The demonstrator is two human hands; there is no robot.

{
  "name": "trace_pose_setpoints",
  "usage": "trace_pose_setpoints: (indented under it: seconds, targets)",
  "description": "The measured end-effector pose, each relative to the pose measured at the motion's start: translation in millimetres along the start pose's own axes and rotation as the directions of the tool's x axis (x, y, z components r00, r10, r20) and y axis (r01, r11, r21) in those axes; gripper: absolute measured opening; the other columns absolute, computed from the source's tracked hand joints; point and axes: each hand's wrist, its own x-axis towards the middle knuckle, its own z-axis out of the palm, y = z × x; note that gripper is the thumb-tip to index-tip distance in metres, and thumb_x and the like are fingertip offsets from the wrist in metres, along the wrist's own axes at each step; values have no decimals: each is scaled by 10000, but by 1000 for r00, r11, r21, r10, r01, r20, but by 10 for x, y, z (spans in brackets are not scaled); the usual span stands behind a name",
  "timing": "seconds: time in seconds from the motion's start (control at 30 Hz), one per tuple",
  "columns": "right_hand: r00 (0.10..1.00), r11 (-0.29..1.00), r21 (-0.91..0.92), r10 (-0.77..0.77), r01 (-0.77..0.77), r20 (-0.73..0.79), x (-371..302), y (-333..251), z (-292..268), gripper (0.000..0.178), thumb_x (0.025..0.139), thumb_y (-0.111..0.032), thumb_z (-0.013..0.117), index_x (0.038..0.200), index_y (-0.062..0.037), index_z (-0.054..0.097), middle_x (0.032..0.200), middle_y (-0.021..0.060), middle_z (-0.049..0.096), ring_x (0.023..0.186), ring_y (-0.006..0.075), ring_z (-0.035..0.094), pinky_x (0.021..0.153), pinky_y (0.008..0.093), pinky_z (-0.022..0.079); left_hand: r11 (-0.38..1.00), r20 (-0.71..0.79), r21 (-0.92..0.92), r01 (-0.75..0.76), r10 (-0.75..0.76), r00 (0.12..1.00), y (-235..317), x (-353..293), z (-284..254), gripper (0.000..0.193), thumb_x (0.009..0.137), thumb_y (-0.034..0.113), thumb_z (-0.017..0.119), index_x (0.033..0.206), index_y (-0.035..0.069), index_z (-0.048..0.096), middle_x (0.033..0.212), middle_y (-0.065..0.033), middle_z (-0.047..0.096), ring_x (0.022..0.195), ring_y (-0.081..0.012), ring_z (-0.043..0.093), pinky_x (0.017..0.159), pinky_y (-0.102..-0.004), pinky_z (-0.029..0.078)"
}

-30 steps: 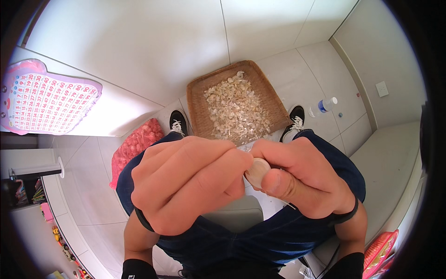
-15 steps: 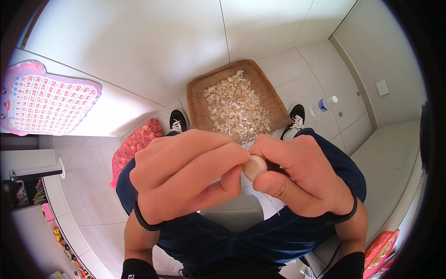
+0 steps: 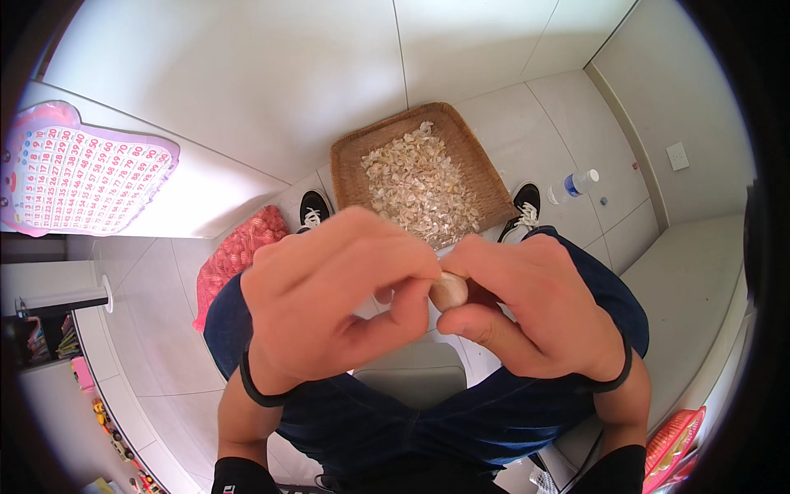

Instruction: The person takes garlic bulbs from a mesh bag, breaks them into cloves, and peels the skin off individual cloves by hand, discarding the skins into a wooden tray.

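Observation:
A pale, rounded garlic clove [image 3: 449,291] is held up over my lap, between my two hands. My right hand [image 3: 535,306] grips it from the right, between thumb and bent index finger. At its left edge, my left hand [image 3: 333,288] has thumb and index finger pinched together, touching the clove; whether a bit of skin is in that pinch is too small to tell. Beyond my hands a woven bamboo tray [image 3: 349,183] lies on the floor between my feet. Many pale, papery garlic pieces and skins [image 3: 420,181] are spread in it.
A red mesh bag [image 3: 239,253], filled with bulbs, leans by my left leg. A clear plastic bottle [image 3: 568,188] lies beyond my right shoe, with a small blue cap [image 3: 604,201] near it. White cabinet fronts [image 3: 247,74] rise behind the tray. A red basket [image 3: 675,449] stands at lower right.
My left hand has rolled and its fingers have curled in more, opening a gap behind the thumb. The clove has shifted slightly up and turned within my right hand's grip.

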Motion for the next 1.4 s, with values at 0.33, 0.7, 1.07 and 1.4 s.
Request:
trace_pose_setpoints:
  seconds: [0.33, 0.7, 1.07, 1.4]
  targets:
    - [933, 964, -240, -187, 114, -309, 5, 63, 99, 291, 753, -156, 847, 976, -41, 700, 740, 49, 651, 538, 164, 585, 484, 246, 441, 925, 125, -341, 169, -133, 983, -43, -21, -30, 210, 762, -13, 706, 965, -30, 655, 926, -149, 644, 801, -183, 616, 701, -286, 492]
    - [852, 920, -382, -265, 83, -452, -45, 16, 122, 286, 718, -133, 874, 948, -42, 731, 737, 74, 695, 564, 167, 639, 507, 239, 467, 785, 147, -587, 200, -141, 979, -149, -91, 103, 188, 887, 47, 728, 1030, 2, 614, 1104, -173, 606, 937, -201, 626, 866, -332, 509]
    - [827, 893, -256, -441, 369, -349, -5, 88, 12, 350, 710, -102, 894, 940, -38, 638, 741, 109, 704, 569, 191, 651, 497, 257, 492, 455, 276, -755, 472, -433, 858, 84, -63, 116, 335, 910, 264, 755, 1029, -22, 625, 1006, -152, 614, 836, -153, 578, 739, -270, 464]
    - [824, 902, -254, -424, 348, -375, -24, 122, 33, 274, 742, -56, 856, 924, -36, 654, 732, 110, 702, 561, 212, 654, 480, 263, 483, 525, 242, -688, 501, -484, 841, 70, -88, 65, 374, 856, 313, 814, 973, -27, 711, 934, -122, 637, 759, -125, 569, 649, -249, 436]
